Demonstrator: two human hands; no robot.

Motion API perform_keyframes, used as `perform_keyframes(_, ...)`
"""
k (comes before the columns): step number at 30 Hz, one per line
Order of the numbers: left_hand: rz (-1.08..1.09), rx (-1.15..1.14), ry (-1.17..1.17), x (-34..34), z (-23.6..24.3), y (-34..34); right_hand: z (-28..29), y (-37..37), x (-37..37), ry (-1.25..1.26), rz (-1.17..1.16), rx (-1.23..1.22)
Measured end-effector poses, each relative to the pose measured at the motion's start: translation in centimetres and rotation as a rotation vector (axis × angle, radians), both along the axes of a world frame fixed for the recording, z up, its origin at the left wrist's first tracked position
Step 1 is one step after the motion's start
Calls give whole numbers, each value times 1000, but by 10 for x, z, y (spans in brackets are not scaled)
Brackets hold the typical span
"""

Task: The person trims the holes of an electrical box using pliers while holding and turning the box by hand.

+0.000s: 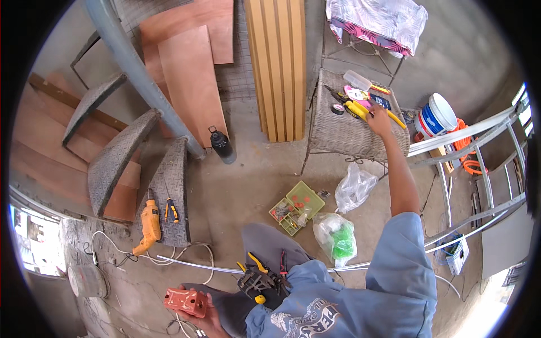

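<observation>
My left hand (207, 316), low in the view, is closed around a red metal electrical utility box (186, 302). My right arm stretches out to a wicker chair (332, 135). There my right hand (380, 119) has its fingers closed at the yellow handles of black-jawed pliers (354, 108), and partly covers them. Beside the pliers lie a roll of black tape (337, 109), a pink-and-white package (356, 94), a dark blue packet (380, 101) and a clear plastic container (357, 80). A tool pouch (260, 281) with several hand tools rests at my lap.
A green organizer box (304, 197) lies open on the floor near plastic bags (335, 236). Metal stair treads (169, 191) at left hold an orange drill (149, 222) and a screwdriver (172, 210). A black bottle (222, 146) stands nearby. At right are a ladder (484, 163) and bucket (437, 115).
</observation>
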State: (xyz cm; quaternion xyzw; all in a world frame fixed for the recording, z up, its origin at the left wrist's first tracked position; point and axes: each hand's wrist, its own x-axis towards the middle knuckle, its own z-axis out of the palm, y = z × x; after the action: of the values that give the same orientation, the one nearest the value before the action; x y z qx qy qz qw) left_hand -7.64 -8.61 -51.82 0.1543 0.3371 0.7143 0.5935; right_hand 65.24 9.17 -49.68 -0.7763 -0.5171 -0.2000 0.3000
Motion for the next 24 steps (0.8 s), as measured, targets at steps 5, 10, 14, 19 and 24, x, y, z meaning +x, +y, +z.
perform_keyframes(5,3,61,48,3,5,1,19,28,-1,154,34,0)
perform_keyframes(10,81,121,95,-6,1,-11,24,-6,18,73,-499,-283)
perform_keyframes(14,95,42,123,-22,-23,-14,28,-21,22,280,-469,-531)
perform_keyframes(19,128,-54,111,-17,-27,0,14,-33,72,168,-360,-741)
perform_keyframes(24,60,-1,100,8,-7,18,28,-31,68,393,-338,-787)
